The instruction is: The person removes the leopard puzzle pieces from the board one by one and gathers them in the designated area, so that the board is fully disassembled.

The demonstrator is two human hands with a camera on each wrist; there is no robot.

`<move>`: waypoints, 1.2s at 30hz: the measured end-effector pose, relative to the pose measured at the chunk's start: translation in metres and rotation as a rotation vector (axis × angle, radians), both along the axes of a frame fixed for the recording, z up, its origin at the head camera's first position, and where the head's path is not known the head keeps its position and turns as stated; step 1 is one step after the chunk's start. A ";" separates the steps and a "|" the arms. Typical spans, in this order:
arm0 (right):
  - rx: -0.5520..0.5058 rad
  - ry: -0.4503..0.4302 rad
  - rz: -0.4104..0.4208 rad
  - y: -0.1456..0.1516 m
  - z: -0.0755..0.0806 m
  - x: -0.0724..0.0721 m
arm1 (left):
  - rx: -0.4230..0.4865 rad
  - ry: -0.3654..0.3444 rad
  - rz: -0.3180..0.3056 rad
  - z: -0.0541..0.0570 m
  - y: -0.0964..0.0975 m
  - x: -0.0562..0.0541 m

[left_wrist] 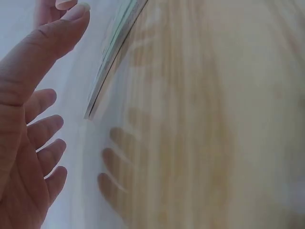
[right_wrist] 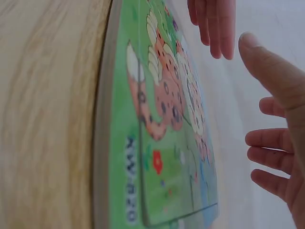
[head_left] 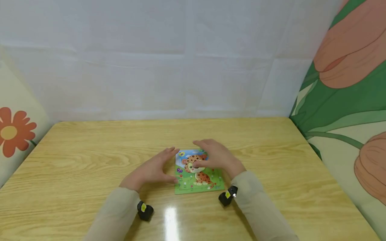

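A square leopard jigsaw puzzle (head_left: pixel 188 184) lies flat on the table, its picture a spotted cub on green grass under blue sky. In the right wrist view the puzzle (right_wrist: pixel 167 143) shows seams between pieces inside a green border. My left hand (head_left: pixel 152 169) is at the puzzle's left edge, thumb and fingers spread apart and holding nothing. Over the puzzle's upper right part is my right hand (head_left: pixel 218 155), fingers extended, covering part of the picture. Both wrist views show the left hand (left_wrist: pixel 28 129) and right hand (right_wrist: pixel 286 129) with empty palms.
The wood-grain table (head_left: pixel 90 160) reflects light near its front. A white cloth (head_left: pixel 181 67) hangs behind it. Flower-printed panels stand at the left and at the right (head_left: pixel 346 100). Each sleeve carries a small black wrist camera (head_left: pixel 145 211).
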State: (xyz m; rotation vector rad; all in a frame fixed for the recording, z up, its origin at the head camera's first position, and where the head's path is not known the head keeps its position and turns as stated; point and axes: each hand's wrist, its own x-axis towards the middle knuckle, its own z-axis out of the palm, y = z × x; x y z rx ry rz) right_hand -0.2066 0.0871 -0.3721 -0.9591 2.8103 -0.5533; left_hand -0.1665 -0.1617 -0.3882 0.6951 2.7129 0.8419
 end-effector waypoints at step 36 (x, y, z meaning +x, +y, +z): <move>-0.021 -0.087 0.105 -0.044 -0.018 -0.015 | -0.197 -0.026 -0.089 -0.006 0.003 -0.006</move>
